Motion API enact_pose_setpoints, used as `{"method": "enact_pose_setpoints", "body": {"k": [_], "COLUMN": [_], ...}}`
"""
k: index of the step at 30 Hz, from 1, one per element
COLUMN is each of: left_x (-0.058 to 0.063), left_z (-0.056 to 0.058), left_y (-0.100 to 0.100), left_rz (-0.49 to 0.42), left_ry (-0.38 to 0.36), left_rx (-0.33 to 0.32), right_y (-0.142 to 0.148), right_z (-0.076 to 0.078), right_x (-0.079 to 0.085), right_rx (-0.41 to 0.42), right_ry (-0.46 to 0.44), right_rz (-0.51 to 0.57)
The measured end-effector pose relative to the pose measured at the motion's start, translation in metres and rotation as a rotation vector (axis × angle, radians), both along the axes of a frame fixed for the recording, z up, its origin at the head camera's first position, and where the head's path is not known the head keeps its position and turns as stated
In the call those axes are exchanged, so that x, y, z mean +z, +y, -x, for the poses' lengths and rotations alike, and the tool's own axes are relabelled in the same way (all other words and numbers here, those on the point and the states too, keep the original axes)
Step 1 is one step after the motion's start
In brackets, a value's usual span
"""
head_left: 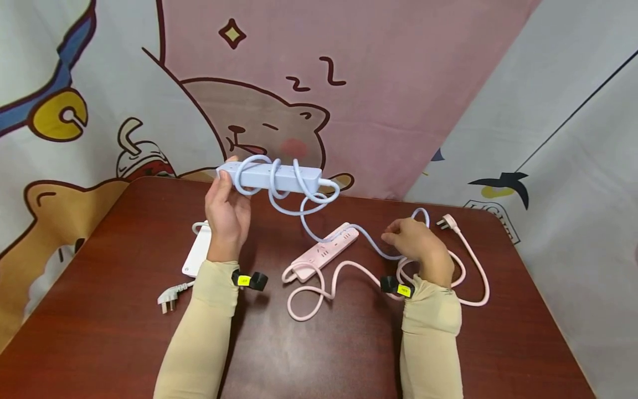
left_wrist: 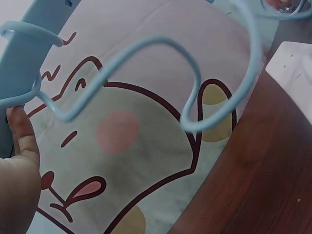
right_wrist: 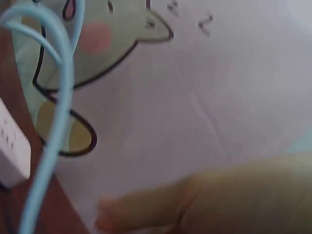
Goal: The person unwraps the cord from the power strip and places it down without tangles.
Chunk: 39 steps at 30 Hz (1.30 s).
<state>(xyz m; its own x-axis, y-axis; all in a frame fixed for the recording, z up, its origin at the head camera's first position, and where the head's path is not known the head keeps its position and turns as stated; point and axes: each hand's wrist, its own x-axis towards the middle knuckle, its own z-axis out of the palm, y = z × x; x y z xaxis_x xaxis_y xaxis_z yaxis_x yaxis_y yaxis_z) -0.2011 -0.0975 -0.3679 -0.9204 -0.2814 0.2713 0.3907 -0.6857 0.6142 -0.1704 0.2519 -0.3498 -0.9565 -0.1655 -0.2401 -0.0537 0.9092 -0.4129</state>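
Note:
My left hand (head_left: 227, 213) grips the left end of a light blue power strip (head_left: 286, 177) above the table, its thumb at the front face. Several loose turns of the strip's blue cord (head_left: 273, 183) go round its body. From there the cord hangs down across a pink power strip (head_left: 329, 250) and runs to my right hand (head_left: 416, 244). That hand is bent over the table, its fingertips pointing left, with a cord loop behind it. In the right wrist view its fingers (right_wrist: 146, 207) are blurred; whether they hold the cord is hidden. The blue plug cannot be made out.
The pink strip's cord (head_left: 344, 269) curls over the brown table (head_left: 309, 360) to a pink plug (head_left: 450, 221) at the right. Left of centre lie a white power strip (head_left: 198, 252), partly behind my left arm, and its white plug (head_left: 169, 295). A cartoon-printed curtain (head_left: 379, 111) hangs behind.

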Motion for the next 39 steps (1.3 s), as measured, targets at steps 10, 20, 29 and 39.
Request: {"method": "enact_pose_setpoints", "body": {"k": [10,20,29,39], "left_x": [0.0,-0.001,-0.002,-0.001], "left_z": [0.0,-0.003,-0.003,-0.004], "left_y": [0.002,0.006,0.005,0.004], "left_rz": [0.009,-0.008,0.016,0.043], "left_ry": [-0.005,0.005,0.071,0.098], "left_rx": [-0.01,-0.079,-0.123,-0.16], "right_y": [-0.06,-0.098,-0.102,-0.097], "right_z": [0.006,0.009,0.018,0.014], "right_x": [0.001,-0.024,-0.037,-0.032], "right_rx": [0.174,0.475,0.528,0.419], "right_ry": [0.291,0.378,0.465,0.456], "right_rz": [0.216,0.22,0.272,0.21]}}
